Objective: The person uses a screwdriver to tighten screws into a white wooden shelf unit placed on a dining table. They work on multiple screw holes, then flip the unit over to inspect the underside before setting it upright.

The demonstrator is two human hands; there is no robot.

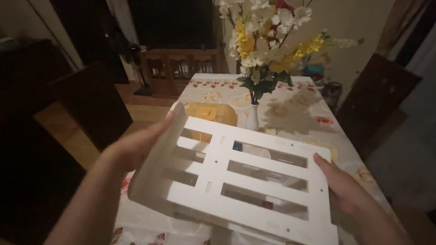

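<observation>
Desk (299, 102): long, covered with a pale cloth printed with red and tan flowers, running away from the viewer toward a dark wooden cabinet (181, 68) at the far end. Dark chairs stand at both sides, one at the left (93, 102) and one at the right (379, 97).

White slotted panel (236, 181): a flat white board with rows of long rectangular cut-outs and a few small holes, its left edge turned up into a curved lip. It is held in the air above the near end of the desk, tilted, with the left end higher and the lower right corner nearest the viewer. The desk cloth and small items beneath show through the slots but cannot be identified.

Flower arrangement (268, 41): white and yellow blooms with green leaves, upright in a slim white vase (252, 117) near the middle of the desk, beyond the panel.

Yellow lidded container (211, 113): resting on the desk just left of the vase, partly hidden by the panel's top edge.

Left hand (136, 145): closed on the panel's curved left lip, fingers wrapped behind it, thumb tip visible at the upper corner.

Right hand (343, 186): gripping the panel's right edge, thumb lying on top.
</observation>
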